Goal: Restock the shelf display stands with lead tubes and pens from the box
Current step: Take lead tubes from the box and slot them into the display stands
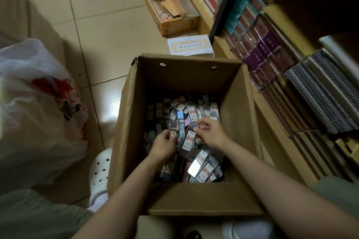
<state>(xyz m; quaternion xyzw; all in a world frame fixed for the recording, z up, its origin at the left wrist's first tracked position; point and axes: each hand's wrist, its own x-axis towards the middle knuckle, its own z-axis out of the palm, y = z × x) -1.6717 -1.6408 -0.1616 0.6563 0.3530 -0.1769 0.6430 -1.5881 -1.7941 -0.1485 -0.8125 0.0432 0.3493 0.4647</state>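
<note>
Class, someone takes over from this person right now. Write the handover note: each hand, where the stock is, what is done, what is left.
Left hand: inside the cardboard box, gripping a small bunch of lead tubes.
Right hand: also in the box, pinching one grey-topped tube.
Stock: loose lead tubes cover the box bottom; the box stands on the floor beside the shelf.
Done: a handful gathered; nothing visibly placed yet.
Left: carry tubes to the display stands, which are not in view, and return for more.
</note>
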